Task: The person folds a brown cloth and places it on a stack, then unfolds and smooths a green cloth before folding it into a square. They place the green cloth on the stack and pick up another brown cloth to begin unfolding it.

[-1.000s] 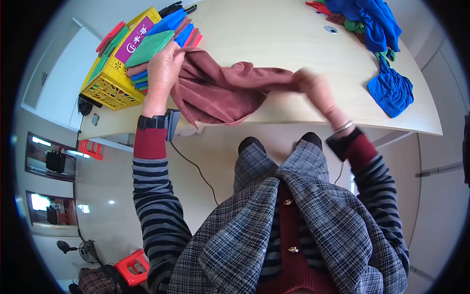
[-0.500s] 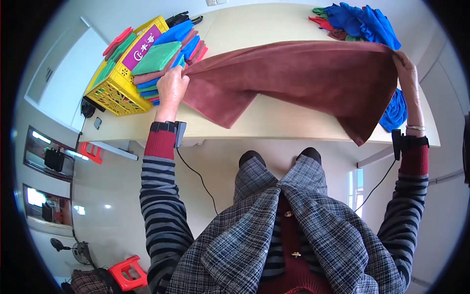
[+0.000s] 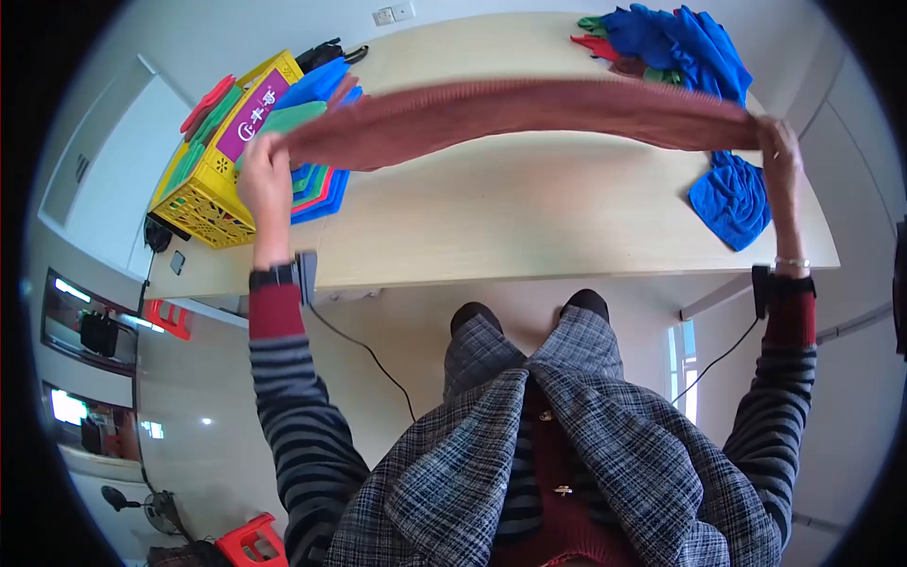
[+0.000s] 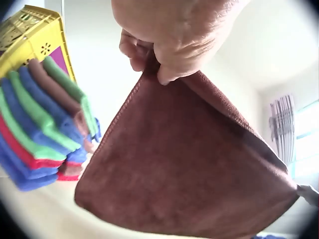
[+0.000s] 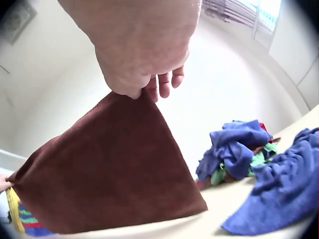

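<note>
A brown towel is stretched between my two hands above the table. My left hand pinches one corner at the left, in front of the stacked folded towels. At the right, my right hand pinches the other corner. In the left wrist view the thumb and fingers grip the towel at its top corner, and the cloth hangs below. From the right wrist the same towel drops from between thumb and fingertips. A crumpled blue towel lies on the table close to my right hand.
A yellow crate holding folded towels stands at the table's left end, with a stack of folded towels beside it. A heap of blue, green and red towels sits at the back right. A phone lies near the left edge.
The brown towel went from bunched to spread out as my right hand moved right. Since then both hands have shifted slightly left, and the towel has swung up, blurred along its upper edge.
</note>
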A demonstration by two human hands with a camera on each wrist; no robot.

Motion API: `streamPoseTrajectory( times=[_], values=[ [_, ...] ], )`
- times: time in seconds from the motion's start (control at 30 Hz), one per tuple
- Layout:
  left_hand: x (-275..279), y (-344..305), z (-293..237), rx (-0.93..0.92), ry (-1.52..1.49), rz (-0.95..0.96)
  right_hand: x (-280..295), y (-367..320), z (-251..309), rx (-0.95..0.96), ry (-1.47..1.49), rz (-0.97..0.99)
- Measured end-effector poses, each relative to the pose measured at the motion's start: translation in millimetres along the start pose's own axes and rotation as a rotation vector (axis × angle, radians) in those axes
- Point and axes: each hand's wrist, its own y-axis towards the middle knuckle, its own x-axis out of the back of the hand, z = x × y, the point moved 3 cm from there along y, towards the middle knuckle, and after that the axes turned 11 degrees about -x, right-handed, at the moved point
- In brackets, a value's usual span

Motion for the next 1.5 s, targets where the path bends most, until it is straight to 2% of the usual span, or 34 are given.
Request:
streamPoseTrajectory(
  times=[0.07,0.2,0.27,0.3,0.37,0.4,0.43,0.5,0.53,0.57,0.63,0.67,0.77,0.83,0.93,0.97,1.07,1.17,1.2,1.23,1.27,1.33,1.37,1.43,1.5],
  values=[
    [-2.0,-54.7,-7.2,-0.016,-0.022,0.117,-13.5,-50.0,-3.6,0.007,-0.025,0.257],
    [-17.1,-166.0,-7.4,0.090,-0.137,0.236,-15.6,-126.5,22.3,0.008,-0.078,0.448],
    [-17.6,-205.0,-4.4,0.472,-0.226,0.534,-14.7,-153.3,25.2,-0.008,-0.134,0.511],
    [-17.5,-224.3,-2.9,0.469,-0.219,0.533,-22.6,-177.6,24.2,-0.108,-0.120,0.538],
    [-15.5,-245.5,-8.0,0.766,-0.542,0.489,-27.2,-199.0,10.9,-0.303,-0.101,0.603],
    [-14.3,-253.4,-13.5,0.912,-0.706,0.458,-29.4,-208.5,3.4,-0.303,-0.100,0.606],
    [-11.0,-256.2,-17.7,0.914,-0.706,0.462,-31.9,-217.1,-9.0,-0.518,0.053,0.648],
    [-2.8,-260.5,-30.3,1.130,-1.118,0.231,-34.3,-229.3,-22.0,-0.942,0.366,0.714],
    [0.7,-262.4,-34.8,1.231,-1.318,0.098,-32.9,-232.2,-22.9,-0.941,0.364,0.723],
    [4.5,-259.7,-43.4,1.239,-1.310,0.094,-27.3,-226.7,-12.7,-0.995,0.488,0.693],
    [8.4,-255.5,-63.0,1.377,-1.578,-0.079,-19.2,-217.2,8.2,-1.096,0.739,0.629],
    [9.4,-254.6,-70.3,1.437,-1.710,-0.177,-18.9,-215.4,11.0,-1.091,0.745,0.642],
    [-5.9,-271.5,-74.5,1.458,-1.658,-0.157,-20.3,-219.8,7.7,-1.334,0.974,0.583],
    [-8.4,-294.0,-76.3,1.477,-1.629,-0.151,-27.9,-233.0,-5.0,-1.339,0.945,0.568],
    [-12.4,-305.2,-82.2,1.529,-1.444,-0.041,-33.3,-239.5,-13.3,-1.352,0.885,0.490],
    [-12.8,-304.4,-85.6,1.527,-1.445,-0.045,-32.8,-241.0,-13.0,-1.380,0.863,0.504],
    [-5.1,-298.6,-87.7,1.487,-1.164,-0.063,-36.1,-243.4,-13.6,-1.434,0.823,0.525],
    [1.3,-264.5,-81.0,1.411,-1.020,-0.140,-39.7,-241.8,-23.2,-1.602,1.043,0.524],
    [2.5,-251.8,-78.8,1.376,-0.949,-0.174,-42.7,-240.4,-27.0,-1.602,1.034,0.512],
    [-1.5,-240.0,-76.0,1.376,-0.966,-0.167,-50.9,-235.9,-24.6,-1.621,1.212,0.543],
    [-7.4,-222.8,-71.3,1.274,-0.916,-0.167,-57.9,-227.3,-21.5,-1.631,1.391,0.568],
    [-25.7,-177.8,-79.4,0.998,-0.883,-0.174,-67.3,-184.0,24.9,-1.565,1.299,0.509],
    [-34.1,-149.9,-94.1,0.821,-0.895,-0.181,-78.5,-162.3,50.3,-1.440,1.261,0.573],
    [-42.5,-96.1,-150.9,0.626,-0.918,-0.120,-88.0,-119.6,131.2,-1.248,1.140,0.683],
    [-62.8,-76.0,-206.1,0.432,-0.963,-0.019,-107.3,-105.7,194.2,-1.046,1.120,0.860]
  ],
)
